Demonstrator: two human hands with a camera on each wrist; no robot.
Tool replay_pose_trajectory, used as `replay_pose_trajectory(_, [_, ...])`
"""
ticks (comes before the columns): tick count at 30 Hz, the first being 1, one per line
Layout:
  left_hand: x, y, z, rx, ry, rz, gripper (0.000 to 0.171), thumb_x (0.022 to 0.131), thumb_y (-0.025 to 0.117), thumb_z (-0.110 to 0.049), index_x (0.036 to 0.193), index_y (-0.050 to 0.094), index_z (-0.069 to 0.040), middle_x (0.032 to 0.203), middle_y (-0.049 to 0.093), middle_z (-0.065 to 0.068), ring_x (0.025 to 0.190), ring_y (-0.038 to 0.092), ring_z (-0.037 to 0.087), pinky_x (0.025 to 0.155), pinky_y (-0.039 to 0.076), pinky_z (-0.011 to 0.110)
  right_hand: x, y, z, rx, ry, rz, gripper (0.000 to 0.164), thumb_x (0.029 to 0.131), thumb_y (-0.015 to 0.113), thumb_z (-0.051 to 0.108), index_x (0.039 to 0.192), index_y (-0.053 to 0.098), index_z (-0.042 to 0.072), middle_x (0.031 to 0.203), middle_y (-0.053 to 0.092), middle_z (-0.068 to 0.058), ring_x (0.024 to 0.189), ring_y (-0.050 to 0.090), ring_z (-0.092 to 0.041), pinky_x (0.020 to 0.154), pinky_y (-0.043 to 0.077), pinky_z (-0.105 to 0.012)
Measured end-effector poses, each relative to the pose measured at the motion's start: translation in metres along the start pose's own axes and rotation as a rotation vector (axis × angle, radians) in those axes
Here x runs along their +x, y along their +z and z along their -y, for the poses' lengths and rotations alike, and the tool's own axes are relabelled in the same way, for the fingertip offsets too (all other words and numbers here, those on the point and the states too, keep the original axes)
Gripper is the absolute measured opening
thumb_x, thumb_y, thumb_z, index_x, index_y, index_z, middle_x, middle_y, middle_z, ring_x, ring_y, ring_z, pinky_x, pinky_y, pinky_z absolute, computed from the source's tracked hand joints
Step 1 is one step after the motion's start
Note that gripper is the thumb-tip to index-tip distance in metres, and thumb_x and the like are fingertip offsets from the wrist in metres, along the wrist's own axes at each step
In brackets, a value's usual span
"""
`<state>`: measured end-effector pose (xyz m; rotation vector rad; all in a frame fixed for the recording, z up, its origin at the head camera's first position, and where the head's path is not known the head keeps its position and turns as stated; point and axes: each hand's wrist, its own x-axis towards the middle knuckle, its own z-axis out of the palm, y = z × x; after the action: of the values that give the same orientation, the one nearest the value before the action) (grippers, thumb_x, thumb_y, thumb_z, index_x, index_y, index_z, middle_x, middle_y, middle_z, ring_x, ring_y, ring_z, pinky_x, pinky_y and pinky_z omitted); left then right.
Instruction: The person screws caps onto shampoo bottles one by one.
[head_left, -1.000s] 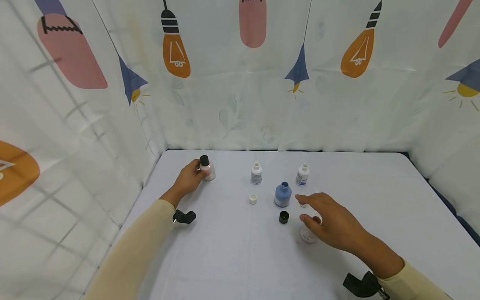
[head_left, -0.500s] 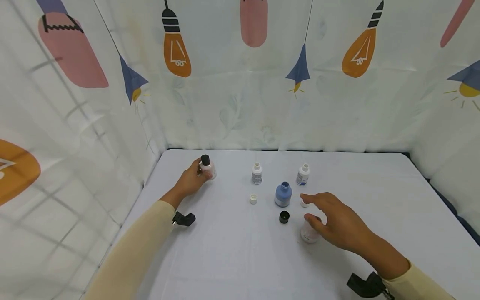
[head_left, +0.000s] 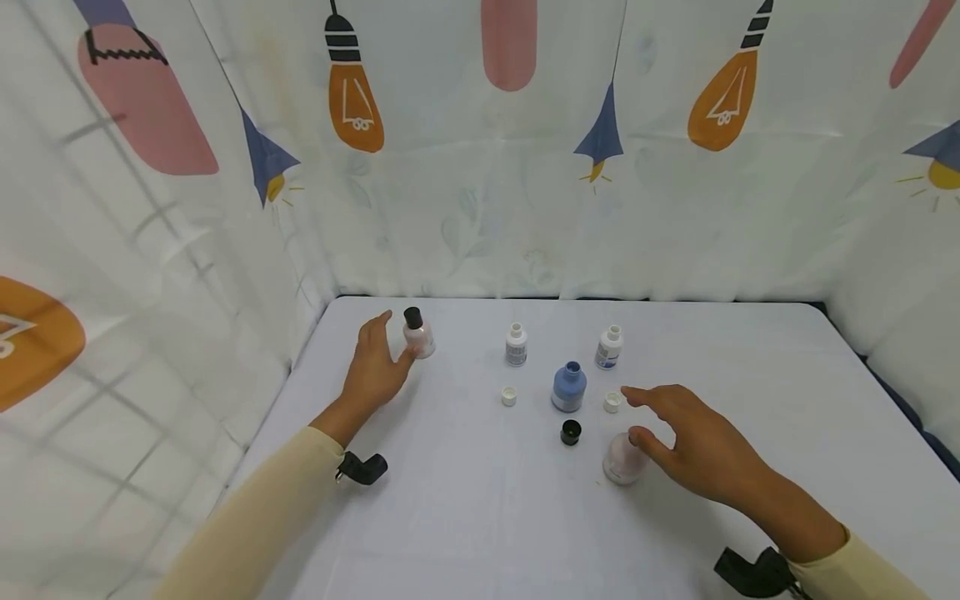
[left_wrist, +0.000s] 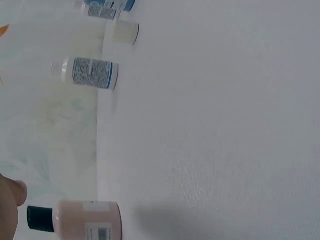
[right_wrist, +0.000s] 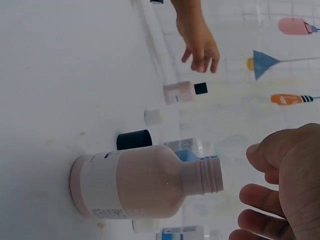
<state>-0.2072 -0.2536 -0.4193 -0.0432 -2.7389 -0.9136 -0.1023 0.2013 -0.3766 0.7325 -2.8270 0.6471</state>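
Observation:
My left hand (head_left: 372, 368) is spread beside a pale pink bottle (head_left: 420, 340) with a black cap, the thumb tip close to its side in the head view. That same bottle stands upright at the left wrist view's lower edge. My right hand (head_left: 701, 446), fingers parted, hovers by an uncapped pink bottle (head_left: 622, 462). A gap shows between that bottle's threaded neck and the fingers (right_wrist: 262, 197) in the right wrist view. A loose black cap (head_left: 571, 432) and a blue uncapped bottle (head_left: 568, 390) are just beyond.
Two small white uncapped bottles, a left one (head_left: 516, 348) and a right one (head_left: 608, 350), stand farther back. White caps lie before them, a left cap (head_left: 508, 396) and a right cap (head_left: 612, 402). Printed curtains (head_left: 480, 217) rise behind the white table (head_left: 450, 517).
My left hand has let go of the black-capped pink bottle and drawn slightly left. The right hand has shifted right, uncovering more of the uncapped pink bottle and a white cap.

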Motion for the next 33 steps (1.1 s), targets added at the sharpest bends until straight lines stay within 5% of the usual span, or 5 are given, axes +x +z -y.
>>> replay_pose_trajectory(4, [-0.012,0.0,-0.017,0.006,0.107,-0.116,0.068,0.099,0.07,-0.02,0.152,0.035,0.002,0.148,0.036,0.027,0.139,0.038,0.042,0.111,0.036,0.057,-0.003,-0.002,-0.005,0.005,0.003,-0.015,0.055,0.091,0.08,0.022,0.142,0.059,0.019,0.127,0.064,-0.001,0.103,0.066,-0.025,0.076,0.059,-0.039])
replay_pose_trajectory(7, [-0.022,0.0,-0.032,-0.013,0.173,-0.105,0.065,0.1,0.069,-0.02,0.151,0.036,0.001,0.144,0.041,0.024,0.133,0.045,0.038,0.108,0.04,0.055,-0.006,-0.003,-0.007,0.001,-0.003,-0.022,0.055,0.092,0.079,0.021,0.143,0.058,0.017,0.127,0.065,0.0,0.102,0.067,-0.024,0.076,0.059,-0.039])
replay_pose_trajectory(20, [-0.058,0.024,-0.1,-0.145,0.264,0.269,0.058,0.094,0.077,-0.016,0.145,0.051,-0.012,0.138,0.058,0.006,0.113,0.063,0.025,0.087,0.056,0.043,-0.018,-0.006,-0.025,0.004,0.042,-0.021,0.054,0.097,0.074,0.026,0.147,0.054,0.016,0.128,0.064,-0.002,0.101,0.066,-0.029,0.076,0.056,-0.045])
replay_pose_trajectory(28, [-0.075,0.044,-0.126,-0.26,0.317,0.512,0.061,0.094,0.078,-0.013,0.148,0.049,-0.016,0.144,0.057,-0.002,0.114,0.066,0.026,0.085,0.057,0.033,-0.026,-0.007,-0.036,0.016,0.072,-0.004,0.053,0.098,0.073,0.03,0.146,0.055,0.016,0.129,0.063,-0.002,0.103,0.065,-0.03,0.075,0.055,-0.045])
replay_pose_trajectory(33, [-0.083,0.055,-0.136,-0.295,0.332,0.603,0.062,0.093,0.078,-0.015,0.148,0.05,-0.019,0.144,0.057,-0.006,0.116,0.066,0.023,0.083,0.056,0.025,-0.032,-0.006,-0.042,0.017,0.087,-0.014,0.053,0.098,0.073,0.03,0.146,0.056,0.015,0.128,0.064,-0.001,0.102,0.066,-0.03,0.075,0.055,-0.045])
